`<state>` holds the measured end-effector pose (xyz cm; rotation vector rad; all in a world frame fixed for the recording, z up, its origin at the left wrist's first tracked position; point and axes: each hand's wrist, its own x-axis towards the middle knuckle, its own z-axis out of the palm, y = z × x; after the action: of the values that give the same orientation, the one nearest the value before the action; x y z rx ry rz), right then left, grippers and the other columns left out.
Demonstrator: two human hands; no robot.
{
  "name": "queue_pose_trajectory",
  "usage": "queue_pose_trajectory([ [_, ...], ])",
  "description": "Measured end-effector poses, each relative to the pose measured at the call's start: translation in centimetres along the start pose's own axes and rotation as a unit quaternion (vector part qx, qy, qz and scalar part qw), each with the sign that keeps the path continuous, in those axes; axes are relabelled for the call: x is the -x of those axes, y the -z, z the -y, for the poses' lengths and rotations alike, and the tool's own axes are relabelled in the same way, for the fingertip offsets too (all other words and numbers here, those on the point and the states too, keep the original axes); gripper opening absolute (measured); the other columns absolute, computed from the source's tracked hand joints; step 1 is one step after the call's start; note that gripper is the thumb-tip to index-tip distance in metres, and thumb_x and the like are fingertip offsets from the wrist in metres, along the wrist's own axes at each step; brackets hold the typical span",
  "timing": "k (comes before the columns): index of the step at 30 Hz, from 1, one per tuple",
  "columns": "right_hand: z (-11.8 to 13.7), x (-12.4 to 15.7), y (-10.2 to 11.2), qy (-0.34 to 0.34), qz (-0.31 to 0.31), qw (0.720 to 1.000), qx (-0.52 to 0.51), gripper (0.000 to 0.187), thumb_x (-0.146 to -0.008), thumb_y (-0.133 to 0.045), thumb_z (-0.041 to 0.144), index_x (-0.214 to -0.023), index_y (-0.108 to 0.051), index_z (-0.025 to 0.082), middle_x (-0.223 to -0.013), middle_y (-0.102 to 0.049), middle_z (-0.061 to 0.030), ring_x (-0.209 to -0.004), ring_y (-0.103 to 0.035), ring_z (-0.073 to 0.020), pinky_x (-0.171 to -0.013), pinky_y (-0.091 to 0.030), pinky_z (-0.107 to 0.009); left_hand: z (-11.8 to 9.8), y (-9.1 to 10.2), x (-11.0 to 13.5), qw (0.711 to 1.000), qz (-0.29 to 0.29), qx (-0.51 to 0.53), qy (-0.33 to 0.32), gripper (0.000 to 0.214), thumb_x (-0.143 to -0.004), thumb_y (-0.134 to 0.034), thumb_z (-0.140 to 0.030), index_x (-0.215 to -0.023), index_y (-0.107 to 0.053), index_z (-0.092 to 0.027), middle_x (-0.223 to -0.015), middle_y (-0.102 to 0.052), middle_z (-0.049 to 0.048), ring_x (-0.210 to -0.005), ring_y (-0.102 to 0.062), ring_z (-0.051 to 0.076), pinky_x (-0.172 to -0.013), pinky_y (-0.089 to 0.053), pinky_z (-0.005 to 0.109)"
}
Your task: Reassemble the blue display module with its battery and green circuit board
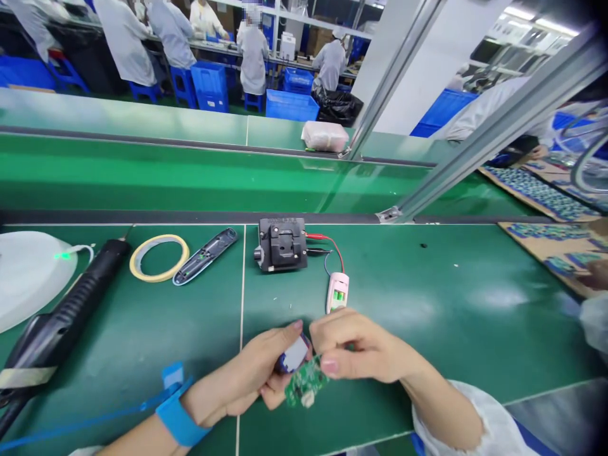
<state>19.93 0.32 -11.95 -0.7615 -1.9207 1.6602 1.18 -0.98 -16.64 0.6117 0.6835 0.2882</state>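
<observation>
Green matting (418, 304) covers the bench, with a pale seam running across it, and both bare hands work low over it near the front edge. The left hand (242, 373) curls closed around a small blue-and-white block (293, 353), and a blue wrist strap (178, 415) circles that wrist, its blue cord trailing off to the lower left. The right hand (365, 348) pinches narrowly from above, thumb and forefinger on a green circuit board (306, 382), which sits right against the block; I can't tell whether the two are joined.

Just ahead of the hands stands a pink tester (337, 292), wired with thin leads (325, 244) to a black clamp block (281, 244). To the left lie a dark plastic casing (205, 256), a roll of yellow tape (158, 258), a black power screwdriver (78, 297) and a white round dish (28, 278).

Beyond, a green conveyor belt (190, 177) runs behind metal frame posts (394, 82). Further off, co-workers in white coats (126, 41) sit along another bench among blue crates (209, 85).
</observation>
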Motion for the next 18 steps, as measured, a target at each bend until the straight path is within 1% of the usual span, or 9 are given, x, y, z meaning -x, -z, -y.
queue_pose_trajectory([
  [2, -0.5, 0.3, 1.1, -0.034, -0.043, 0.998, -0.03, 0.045, -0.094, -0.056, 0.048, -0.063, -0.048, 0.017, -0.061, -0.042, 0.0024, -0.055, -0.039, -0.0098, -0.052, -0.031, -0.023, -0.1, 0.1, 0.0, 0.999, 0.05, 0.005, 0.014, 0.052, -0.078, -0.055, -0.069, -0.078, -0.054, -0.017, -0.047, -0.04, -0.0068, -0.034, -0.019, 0.003, -0.036, -0.008, 0.021],
  [4, -1.2, 0.5, 2.3, -0.069, -0.078, 0.993, -0.054, 0.052, -0.091, -0.055, 0.058, -0.061, -0.043, 0.018, -0.061, -0.04, 0.0032, -0.052, -0.036, -0.009, -0.047, -0.027, -0.021, -0.6, 0.5, 0.2, 0.998, 0.049, 0.025, -0.005, 0.05, -0.084, -0.049, -0.065, -0.088, -0.058, -0.016, -0.049, -0.04, -0.007, -0.037, -0.015, 0.003, -0.036, -0.008, 0.02],
  [6, -1.7, 0.7, 3.2, -0.091, -0.072, 0.992, -0.055, 0.054, -0.09, -0.054, 0.062, -0.062, -0.041, 0.018, -0.059, -0.039, 0.0042, -0.049, -0.033, -0.0081, -0.045, -0.024, -0.02, -1.3, 1.0, 0.2, 0.997, -0.019, 0.047, -0.06, 0.05, -0.087, -0.046, -0.063, -0.093, -0.059, -0.016, -0.051, -0.036, -0.0077, -0.04, -0.01, 0.004, -0.038, -0.007, 0.02],
  [8, -1.7, 0.7, 3.1, -0.119, -0.029, 0.991, -0.047, 0.049, -0.092, -0.055, 0.055, -0.064, -0.047, 0.016, -0.056, -0.041, 0.0043, -0.047, -0.033, -0.0076, -0.044, -0.024, -0.02, -2.2, 1.5, 0.2, 0.987, -0.096, 0.056, -0.12, 0.049, -0.087, -0.047, -0.064, -0.098, -0.058, -0.017, -0.053, -0.035, -0.008, -0.043, -0.009, 0.004, -0.04, -0.007, 0.019],
  [9, -1.7, 0.6, 2.7, -0.135, -0.003, 0.991, -0.018, 0.044, -0.094, -0.055, 0.049, -0.066, -0.051, 0.015, -0.055, -0.043, 0.0043, -0.047, -0.034, -0.0074, -0.045, -0.025, -0.02, -2.5, 1.6, 0.2, 0.98, -0.124, 0.055, -0.142, 0.05, -0.087, -0.047, -0.064, -0.1, -0.057, -0.017, -0.055, -0.035, -0.0078, -0.043, -0.01, 0.004, -0.04, -0.008, 0.019],
  [11, -1.5, 0.4, 1.5, -0.165, 0.032, 0.979, 0.111, 0.035, -0.097, -0.054, 0.037, -0.07, -0.055, 0.015, -0.056, -0.044, 0.0047, -0.048, -0.035, -0.0072, -0.049, -0.025, -0.02, -2.9, 1.9, 0.0, 0.975, -0.145, 0.046, -0.164, 0.056, -0.084, -0.047, -0.068, -0.106, -0.056, -0.017, -0.059, -0.038, -0.0069, -0.044, -0.013, 0.004, -0.041, -0.011, 0.02],
  [13, -1.6, 0.1, 0.2, -0.191, 0.036, 0.944, 0.265, 0.032, -0.098, -0.055, 0.032, -0.07, -0.053, 0.016, -0.058, -0.044, 0.0051, -0.05, -0.036, -0.0073, -0.052, -0.025, -0.021, -2.7, 2.1, -0.3, 0.976, -0.139, 0.019, -0.168, 0.062, -0.081, -0.051, -0.07, -0.111, -0.054, -0.016, -0.063, -0.04, -0.0062, -0.044, -0.016, 0.004, -0.041, -0.014, 0.02],
  [15, -1.7, 0.0, -0.7, -0.214, 0.012, 0.917, 0.337, 0.032, -0.098, -0.055, 0.03, -0.07, -0.051, 0.016, -0.058, -0.044, 0.0048, -0.051, -0.038, -0.0081, -0.054, -0.025, -0.022, -2.1, 2.2, -0.5, 0.974, -0.137, -0.038, -0.175, 0.063, -0.08, -0.054, -0.068, -0.116, -0.052, -0.016, -0.066, -0.04, -0.0061, -0.045, -0.018, 0.004, -0.041, -0.015, 0.021],
  [18, -1.7, -0.2, -1.0, -0.221, -0.082, 0.921, 0.31, 0.032, -0.099, -0.049, 0.032, -0.071, -0.048, 0.017, -0.06, -0.046, 0.0039, -0.054, -0.039, -0.0095, -0.054, -0.027, -0.022, -1.1, 2.2, -0.7, 0.939, -0.178, -0.205, -0.213, 0.05, -0.09, -0.046, -0.057, -0.12, -0.053, -0.018, -0.067, -0.044, -0.0034, -0.05, -0.037, 0.01, -0.048, -0.031, 0.023],
])
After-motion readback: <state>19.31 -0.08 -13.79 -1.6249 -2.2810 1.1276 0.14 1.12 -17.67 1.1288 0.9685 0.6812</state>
